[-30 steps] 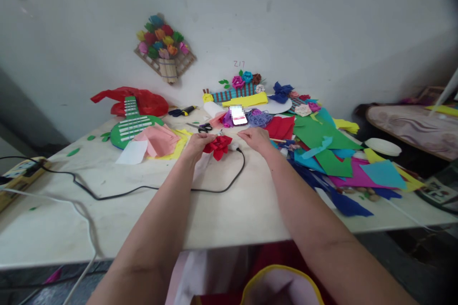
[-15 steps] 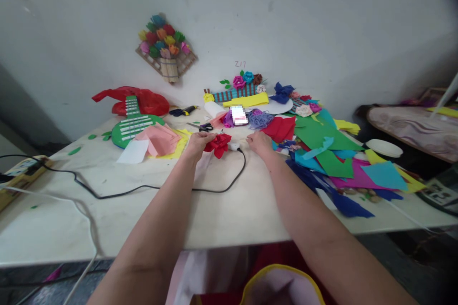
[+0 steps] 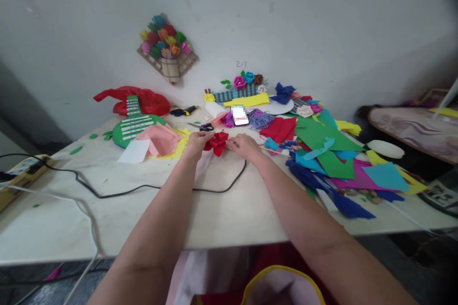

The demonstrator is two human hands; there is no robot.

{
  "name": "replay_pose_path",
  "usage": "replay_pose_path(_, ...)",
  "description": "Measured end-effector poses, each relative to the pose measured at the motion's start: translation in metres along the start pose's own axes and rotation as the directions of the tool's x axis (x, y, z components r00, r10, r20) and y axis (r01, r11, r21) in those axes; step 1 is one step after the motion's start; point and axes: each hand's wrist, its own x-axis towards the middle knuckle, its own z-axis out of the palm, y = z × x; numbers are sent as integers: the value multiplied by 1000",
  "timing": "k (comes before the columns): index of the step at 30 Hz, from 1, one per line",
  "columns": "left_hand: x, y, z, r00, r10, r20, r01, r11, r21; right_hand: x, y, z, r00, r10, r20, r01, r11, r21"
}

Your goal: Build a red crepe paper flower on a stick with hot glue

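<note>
My left hand (image 3: 198, 143) pinches the left side of a red paper flower (image 3: 217, 144), its petals spread outward, just above the table. Close on the flower's right, my right hand (image 3: 245, 147) is closed with its fingertips pointing at the petals. A thin pale stick (image 3: 277, 152) sticks out behind that hand and appears to be gripped in it. A black cable (image 3: 236, 178) curves up to the right hand, which hides its end. Scissors (image 3: 202, 127) lie just beyond the left hand, and a phone (image 3: 239, 115) with a lit screen is behind the flower.
Coloured paper sheets (image 3: 325, 133) are heaped on the right. A green guitar-shaped piece (image 3: 121, 131) and pink paper (image 3: 161, 139) lie on the left. At the left edge is a power strip (image 3: 26, 171). Paper flowers (image 3: 164, 38) hang on the wall.
My right hand has moved left to the flower, with a thin stick now showing behind it. It covers the white cable end seen before. My left hand keeps the flower nearly in place.
</note>
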Motion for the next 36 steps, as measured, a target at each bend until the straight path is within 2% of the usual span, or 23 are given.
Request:
replay_pose_path(5,-1,1,0,1000,10,0,-10,1000,-8,2,-7,8,996,-67,51,67,998,-2)
replay_pose_path(10,-1,2,1,1000,20,-15,-20,1000,-21,5,-8,12,994,-61,95,63,998,-18)
replay_pose_path(16,-2,4,2,999,30,-45,-31,999,-33,1,-14,5,994,-35,101,39,999,-36)
replay_pose_path(23,-1,5,-1,980,90,-176,-103,992,-70,-2,-6,1,996,80,33,-77,993,-91)
replay_pose_path(26,1,6,-2,966,93,-242,-114,990,-77,-2,-1,-2,986,164,-12,-164,984,-69)
replay_pose_path(29,3,6,-3,955,92,-283,-121,989,-85,-3,4,-7,951,298,-83,-297,954,26)
replay_pose_path(32,3,4,-4,953,80,-292,-108,991,-79,-1,12,-8,884,438,-163,-392,884,253)
replay_pose_path(33,3,4,-4,955,75,-289,-100,992,-71,0,14,-7,858,480,-180,-395,843,367)
replay_pose_path(34,3,3,-4,956,72,-285,-94,994,-62,1,17,-6,852,483,-202,-337,802,494)
replay_pose_path(36,2,2,-5,959,69,-274,-85,995,-49,5,20,-2,851,489,-191,-193,630,753)
